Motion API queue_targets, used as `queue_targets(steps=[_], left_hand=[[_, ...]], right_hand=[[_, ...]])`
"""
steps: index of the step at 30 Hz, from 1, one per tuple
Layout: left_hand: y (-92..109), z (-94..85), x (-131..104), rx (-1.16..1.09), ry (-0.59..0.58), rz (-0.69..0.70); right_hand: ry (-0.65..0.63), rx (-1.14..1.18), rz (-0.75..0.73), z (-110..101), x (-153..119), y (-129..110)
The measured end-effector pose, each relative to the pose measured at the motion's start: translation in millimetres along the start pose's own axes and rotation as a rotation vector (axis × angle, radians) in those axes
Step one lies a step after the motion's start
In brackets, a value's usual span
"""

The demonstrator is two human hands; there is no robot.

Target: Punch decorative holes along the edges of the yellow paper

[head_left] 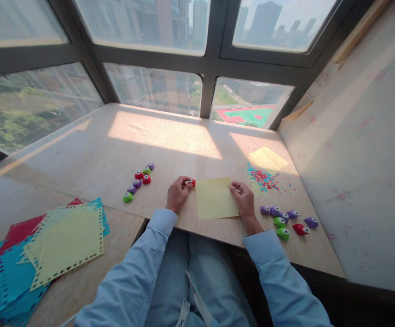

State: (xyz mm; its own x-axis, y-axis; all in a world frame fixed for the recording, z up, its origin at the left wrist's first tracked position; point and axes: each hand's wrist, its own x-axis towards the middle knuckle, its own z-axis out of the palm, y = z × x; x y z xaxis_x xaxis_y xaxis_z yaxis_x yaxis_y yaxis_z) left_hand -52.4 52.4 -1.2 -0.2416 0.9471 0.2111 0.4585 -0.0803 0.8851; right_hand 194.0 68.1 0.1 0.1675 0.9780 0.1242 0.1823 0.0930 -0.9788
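A yellow square sheet of paper (217,198) lies on the wooden surface in front of me, its edges uncut. My left hand (178,194) is closed on a small red craft punch (191,182) at the sheet's upper left corner. Whether the paper edge sits inside the punch is too small to tell. On the other side, my right hand (244,200) pinches the sheet's right edge near its upper corner, thumb and fingers together.
Several red, purple and green punches (137,183) stand left; several more (283,216) stand right. Colored paper bits (264,180) lie behind them, near another yellow sheet (268,159). Punched red, blue and yellow sheets (69,240) are piled far left. Windows and a wall (364,150) border the surface.
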Motion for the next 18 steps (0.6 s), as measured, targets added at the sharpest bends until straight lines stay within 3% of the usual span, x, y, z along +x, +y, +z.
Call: queue_targets(steps=[18], left_hand=[[9.8,-3.0,-2.4,0.109,-0.028,0.053]], right_hand=[[-0.043,0.004,0.003,0.5,-2.8,-4.3]])
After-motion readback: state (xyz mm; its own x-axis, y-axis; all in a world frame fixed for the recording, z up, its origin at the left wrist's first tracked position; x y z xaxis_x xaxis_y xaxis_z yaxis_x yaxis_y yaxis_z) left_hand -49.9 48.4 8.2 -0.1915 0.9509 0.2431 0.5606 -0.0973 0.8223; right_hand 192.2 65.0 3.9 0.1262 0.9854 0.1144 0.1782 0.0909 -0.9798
